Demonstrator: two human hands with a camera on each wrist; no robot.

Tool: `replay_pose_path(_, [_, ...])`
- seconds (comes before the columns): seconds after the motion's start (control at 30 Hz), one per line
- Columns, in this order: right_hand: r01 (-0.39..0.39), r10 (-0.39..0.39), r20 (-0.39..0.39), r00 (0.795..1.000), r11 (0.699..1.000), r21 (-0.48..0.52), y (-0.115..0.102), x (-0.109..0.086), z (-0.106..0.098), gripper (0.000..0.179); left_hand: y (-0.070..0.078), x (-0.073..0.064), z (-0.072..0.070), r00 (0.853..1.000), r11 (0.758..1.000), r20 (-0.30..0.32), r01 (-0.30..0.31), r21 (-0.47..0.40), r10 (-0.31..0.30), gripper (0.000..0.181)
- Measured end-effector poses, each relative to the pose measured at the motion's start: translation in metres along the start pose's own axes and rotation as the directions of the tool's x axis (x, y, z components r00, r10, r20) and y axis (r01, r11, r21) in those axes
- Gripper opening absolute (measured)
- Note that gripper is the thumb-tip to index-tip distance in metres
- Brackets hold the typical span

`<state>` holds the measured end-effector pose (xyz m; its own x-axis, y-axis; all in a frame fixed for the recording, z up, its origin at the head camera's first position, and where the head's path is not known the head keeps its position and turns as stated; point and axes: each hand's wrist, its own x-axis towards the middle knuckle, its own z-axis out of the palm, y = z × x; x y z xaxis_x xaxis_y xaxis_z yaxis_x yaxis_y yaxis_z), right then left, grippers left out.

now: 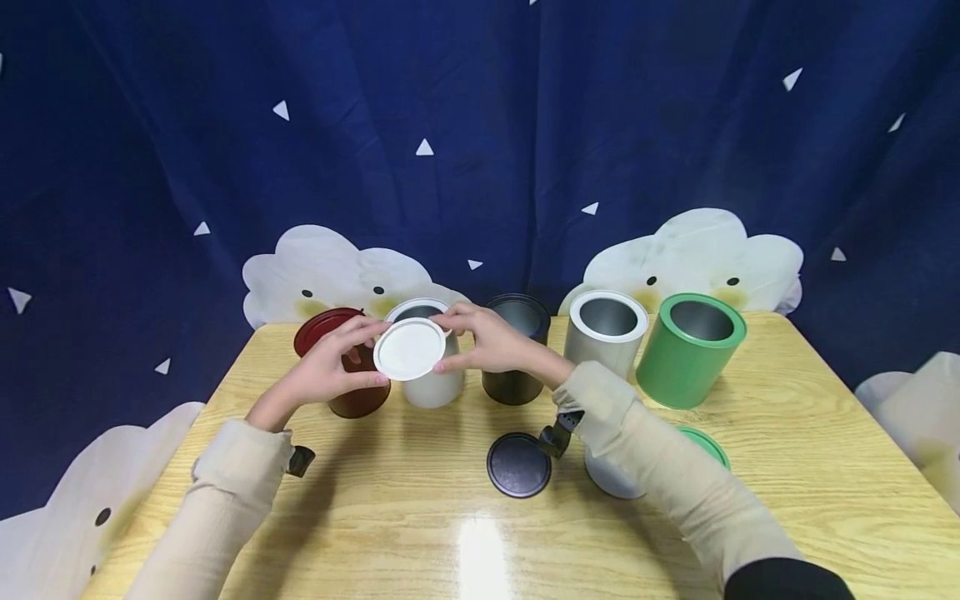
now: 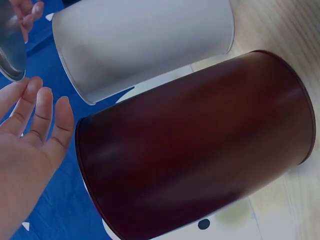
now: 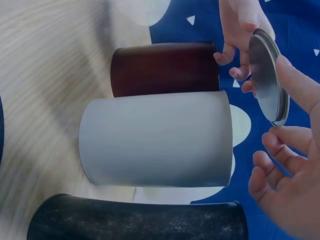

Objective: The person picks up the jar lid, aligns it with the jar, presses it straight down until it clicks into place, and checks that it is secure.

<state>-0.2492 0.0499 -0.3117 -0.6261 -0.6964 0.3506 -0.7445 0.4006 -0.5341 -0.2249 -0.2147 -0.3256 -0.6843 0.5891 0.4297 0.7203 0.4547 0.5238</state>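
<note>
A round white can lid (image 1: pixel 409 349) is held up between both hands, its silvery underside showing in the right wrist view. My left hand (image 1: pixel 330 362) grips the lid's left edge with thumb and fingers. On the opposite edge, my right hand (image 1: pixel 491 337) pinches it between thumb and fingertips, other fingers loosely bent. Behind and below the lid stands an off-white can (image 1: pixel 432 390) with an open top, partly hidden by the lid and hands. A dark red can (image 1: pixel 362 396) with its red lid (image 1: pixel 325 327) on top stands beside it, close to my left hand.
Right of the off-white can stand an open black can (image 1: pixel 513 387), another open white can (image 1: pixel 596 350) and an open green can (image 1: pixel 684 367). A black lid (image 1: pixel 518 465), a whitish lid (image 1: pixel 611 477) and a green lid (image 1: pixel 707 447) lie in front, the last two partly under my right forearm.
</note>
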Motion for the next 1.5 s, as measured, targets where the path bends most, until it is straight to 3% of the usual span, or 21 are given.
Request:
replay_pose_path(0.13, [-0.012,0.012,0.012,1.0,1.0,0.003,0.003,0.004,-0.002,0.062,-0.004,0.004,-0.002,1.0,1.0,0.011,-0.002,0.013,0.002,0.064])
replay_pose_path(0.43, [-0.05,0.05,0.027,0.998,0.999,0.002,0.007,0.014,-0.007,0.063,-0.005,0.014,-0.009,0.994,0.995,0.051,0.091,0.044,-0.093,0.066])
replay_pose_path(0.87, [-0.126,0.124,0.089,0.988,0.992,0.016,0.019,0.029,-0.014,0.064,-0.016,0.027,-0.015,0.987,0.988,0.076,0.135,0.07,-0.141,0.065])
replay_pose_path(1.17, [-0.158,0.156,0.114,0.981,0.988,0.003,0.031,0.038,-0.017,0.065,-0.024,0.037,-0.016,0.972,0.975,0.113,0.195,0.102,-0.206,0.066])
replay_pose_path(1.5, [-0.151,0.156,0.148,0.977,0.988,-0.044,0.04,0.043,-0.021,0.064,-0.027,0.047,-0.016,0.957,0.97,0.173,0.217,0.112,-0.235,0.065])
